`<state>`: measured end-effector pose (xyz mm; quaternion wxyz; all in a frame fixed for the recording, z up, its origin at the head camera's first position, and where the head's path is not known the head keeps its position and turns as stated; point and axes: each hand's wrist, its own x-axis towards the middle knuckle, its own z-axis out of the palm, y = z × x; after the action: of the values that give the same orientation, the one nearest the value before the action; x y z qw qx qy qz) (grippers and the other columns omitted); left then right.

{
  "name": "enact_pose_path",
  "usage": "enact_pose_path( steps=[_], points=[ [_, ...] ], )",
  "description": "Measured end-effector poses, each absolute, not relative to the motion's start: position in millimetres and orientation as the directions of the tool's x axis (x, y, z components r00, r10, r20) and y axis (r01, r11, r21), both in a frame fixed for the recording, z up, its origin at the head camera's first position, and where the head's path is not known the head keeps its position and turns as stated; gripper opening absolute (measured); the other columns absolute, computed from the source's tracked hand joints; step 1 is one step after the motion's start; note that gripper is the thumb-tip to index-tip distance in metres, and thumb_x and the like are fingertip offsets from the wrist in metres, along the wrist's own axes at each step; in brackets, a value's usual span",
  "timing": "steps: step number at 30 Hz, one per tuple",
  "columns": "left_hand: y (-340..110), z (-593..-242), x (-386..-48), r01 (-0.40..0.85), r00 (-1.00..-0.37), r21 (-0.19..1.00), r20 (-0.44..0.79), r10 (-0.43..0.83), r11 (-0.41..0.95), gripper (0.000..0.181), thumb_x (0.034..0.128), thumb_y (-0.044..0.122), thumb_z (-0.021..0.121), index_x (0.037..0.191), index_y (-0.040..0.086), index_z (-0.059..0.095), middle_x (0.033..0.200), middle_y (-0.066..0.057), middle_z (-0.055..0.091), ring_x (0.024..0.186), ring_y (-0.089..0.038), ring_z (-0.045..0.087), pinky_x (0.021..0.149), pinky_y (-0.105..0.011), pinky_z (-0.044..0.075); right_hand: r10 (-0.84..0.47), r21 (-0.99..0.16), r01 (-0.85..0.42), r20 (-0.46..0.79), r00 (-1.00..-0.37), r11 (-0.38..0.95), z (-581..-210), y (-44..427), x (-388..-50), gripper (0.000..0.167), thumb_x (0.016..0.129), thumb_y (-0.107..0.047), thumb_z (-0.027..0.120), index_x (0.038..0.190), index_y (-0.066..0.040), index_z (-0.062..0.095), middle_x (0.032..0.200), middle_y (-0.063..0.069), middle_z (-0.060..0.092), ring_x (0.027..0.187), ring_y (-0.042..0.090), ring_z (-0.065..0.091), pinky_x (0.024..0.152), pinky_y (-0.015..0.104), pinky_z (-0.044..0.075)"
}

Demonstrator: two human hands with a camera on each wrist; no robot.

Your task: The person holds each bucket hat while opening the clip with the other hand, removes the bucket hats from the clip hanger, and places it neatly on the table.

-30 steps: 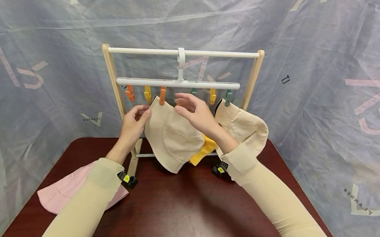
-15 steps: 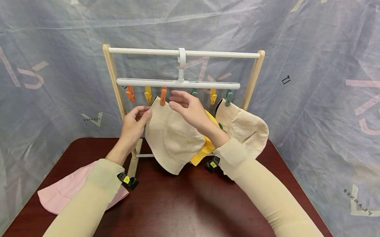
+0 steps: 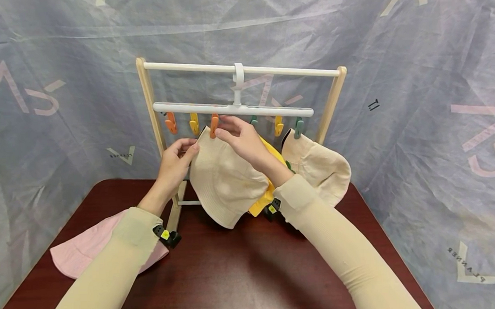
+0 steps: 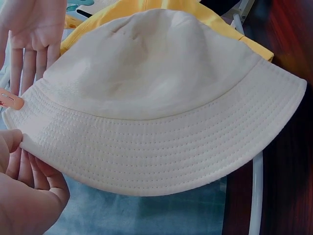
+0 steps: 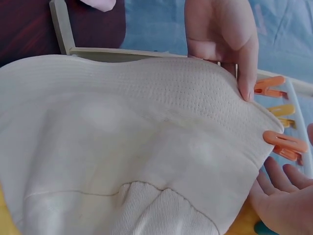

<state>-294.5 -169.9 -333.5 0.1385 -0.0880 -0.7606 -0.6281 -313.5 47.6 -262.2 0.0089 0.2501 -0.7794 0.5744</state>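
Observation:
A cream bucket hat (image 3: 221, 179) hangs by its brim from an orange clothespin (image 3: 214, 126) under a white hanger bar. My left hand (image 3: 174, 160) pinches the brim's left edge between thumb and fingers, as the left wrist view of the hat (image 4: 146, 73) also shows. Close to the right side of that clothespin is my right hand (image 3: 247, 143). Its fingers are extended and relaxed in the left wrist view, reaching behind the hat, with nothing held. Whether the right thumb touches the clothespin is hard to tell.
A yellow hat (image 3: 260, 204) hangs partly hidden behind the cream one. Farther right, another cream hat (image 3: 315, 165) hangs from a green clothespin (image 3: 298, 128). A wooden rack (image 3: 331, 106) holds the hanger (image 3: 236, 109). On the dark red table (image 3: 220, 277) lies a pink hat (image 3: 84, 247).
My right hand has moved left, to beside the orange clothespin, uncovering more of the yellow hat. The left hand keeps its pinch on the brim, almost still.

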Motion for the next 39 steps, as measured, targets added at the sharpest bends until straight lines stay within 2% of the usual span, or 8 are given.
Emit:
enact_pose_path(
  steps=[9,15,26,39],
  points=[
    [-170,-333,-295,0.309,-0.946,0.933,0.321,-0.037,0.183,0.045,0.1089,0.037,0.063,0.138,0.003,0.063,0.118,-0.003,0.063,0.103,-0.014,0.057,0.082,-0.023,0.049,-0.390,-0.938,-0.307,0.227,-0.893,0.158,-256,42,-318,0.055,0.108,-0.032,0.065,0.157,-0.013,0.050,0.152,0.007,0.060,0.142,0.019,0.055,0.119,0.041,0.043],
    [-170,-334,-295,0.309,-0.946,0.935,0.321,-0.045,0.175,0.044,0.1091,0.035,0.063,0.138,0.002,0.063,0.115,-0.001,0.064,0.102,-0.013,0.057,0.081,-0.022,0.049,-0.386,-0.958,-0.265,0.205,-0.900,0.108,-254,37,-321,0.057,0.108,-0.032,0.065,0.157,-0.008,0.049,0.152,0.008,0.060,0.142,0.018,0.054,0.119,0.033,0.042],
    [-170,-334,-295,0.301,-0.949,0.938,0.312,-0.042,0.172,0.045,0.1093,0.036,0.062,0.138,0.002,0.063,0.116,-0.002,0.064,0.103,-0.014,0.057,0.081,-0.023,0.049,-0.417,-0.974,-0.212,0.228,-0.880,-0.085,-256,31,-330,0.052,0.112,-0.022,0.057,0.154,0.005,0.047,0.151,0.026,0.057,0.140,0.026,0.058,0.118,0.029,0.042],
    [-169,-336,-296,0.318,-0.942,0.929,0.333,-0.052,0.189,0.043,0.1099,0.034,0.061,0.137,0.001,0.063,0.112,0.001,0.063,0.098,-0.013,0.055,0.078,-0.022,0.048,-0.389,-0.974,-0.181,0.220,-0.894,-0.134,-256,27,-329,0.048,0.112,-0.019,0.056,0.151,0.008,0.049,0.146,0.024,0.061,0.138,0.030,0.060,0.119,0.032,0.042]
  ],
)
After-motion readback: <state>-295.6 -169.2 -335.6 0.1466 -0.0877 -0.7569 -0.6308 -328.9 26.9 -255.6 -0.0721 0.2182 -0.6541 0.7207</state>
